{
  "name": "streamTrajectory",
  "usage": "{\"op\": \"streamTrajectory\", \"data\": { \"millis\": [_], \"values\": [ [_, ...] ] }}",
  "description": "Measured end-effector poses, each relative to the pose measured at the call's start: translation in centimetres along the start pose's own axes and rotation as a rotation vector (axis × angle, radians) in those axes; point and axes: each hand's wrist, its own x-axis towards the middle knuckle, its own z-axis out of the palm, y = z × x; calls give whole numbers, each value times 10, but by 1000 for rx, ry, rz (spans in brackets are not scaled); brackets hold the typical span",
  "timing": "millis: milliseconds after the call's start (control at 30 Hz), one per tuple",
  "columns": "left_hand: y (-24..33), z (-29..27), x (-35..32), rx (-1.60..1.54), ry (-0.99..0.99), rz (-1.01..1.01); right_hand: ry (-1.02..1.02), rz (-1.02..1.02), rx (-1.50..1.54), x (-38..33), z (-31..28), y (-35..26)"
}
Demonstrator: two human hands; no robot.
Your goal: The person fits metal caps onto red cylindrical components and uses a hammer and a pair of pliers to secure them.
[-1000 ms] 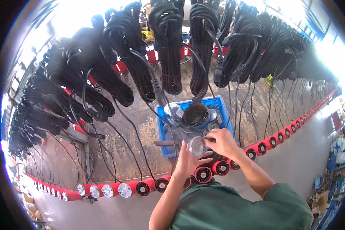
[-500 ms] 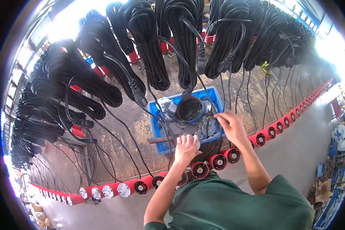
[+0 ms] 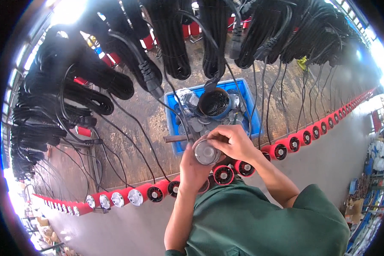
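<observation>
My left hand (image 3: 191,167) is wrapped round a silvery-grey round cap (image 3: 206,153), its ringed face turned up. From the right, my right hand (image 3: 235,143) bends its thumb and fingers together at the cap's upper rim. Whether a small part sits in that pinch is hidden. Both hands are over the near edge of a blue plastic crate (image 3: 170,115). Inside the crate stands a round pot (image 3: 227,112) of small dark pieces, among more grey discs and clear plastic bags. Red cylinders (image 3: 223,175) with black finned ends line the table edge below my hands.
Thick bundles of black cable (image 3: 170,47) hang across the far side, with plugs dangling. Thin cables (image 3: 134,145) run from there to the row of red cylinders. A brown bar (image 3: 175,138) lies over the crate's left edge on the worn wooden table (image 3: 128,166).
My right hand has left the crate's right side and come to the cap. My left hand has turned and drawn nearer, bringing the cap face up. The view has shifted slightly.
</observation>
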Motion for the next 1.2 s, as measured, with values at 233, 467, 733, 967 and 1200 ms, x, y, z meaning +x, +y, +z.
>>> {"op": "streamTrajectory", "data": {
  "millis": [233, 467, 733, 967, 1200],
  "values": [
    [10, 4, -27, 121, 79, 127, 7, -116, -118, 11, 22, 2],
    [13, -20, -32, -121, 181, 434, 77, 334, 288, -32, 88, 32],
    [15, -35, -50, -162, 164, 597, -230, 153, 80, 27, 51, 28],
    [17, -46, -109, -119, 167, 674, -206, 296, -1280, 128, -8, 154],
    [13, -82, -193, -240, 399, 785, -139, 176, -1006, 130, -20, 162]
  ]
}}
